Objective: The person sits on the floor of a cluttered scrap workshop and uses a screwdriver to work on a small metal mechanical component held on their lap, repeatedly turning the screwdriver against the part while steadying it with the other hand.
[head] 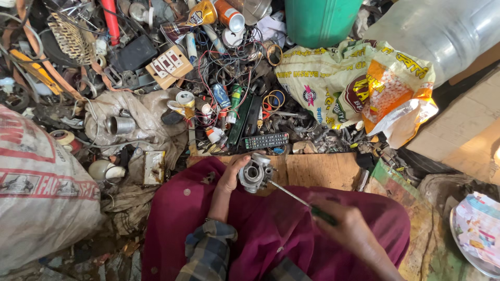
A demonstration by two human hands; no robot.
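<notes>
Here, cluttered scrap floor (156,125); left hand (229,177) grips metal housing (252,174), right hand (346,226) holds screwdriver (297,198) over wooden board (323,169).

Single head-worn view, looked steeply down from above the lap (271,229). Faced forward over a wooden board (317,170) into a scrap pile (208,78) on the floor. Hands close, low in frame; pile farther, filled the top.

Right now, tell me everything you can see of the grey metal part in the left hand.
The grey metal part is a dull, cast-looking housing with a round bore facing the camera and lugs at its rim. The left hand grips its left side, over the maroon lap. The screwdriver in the right hand meets its lower right edge.
</notes>
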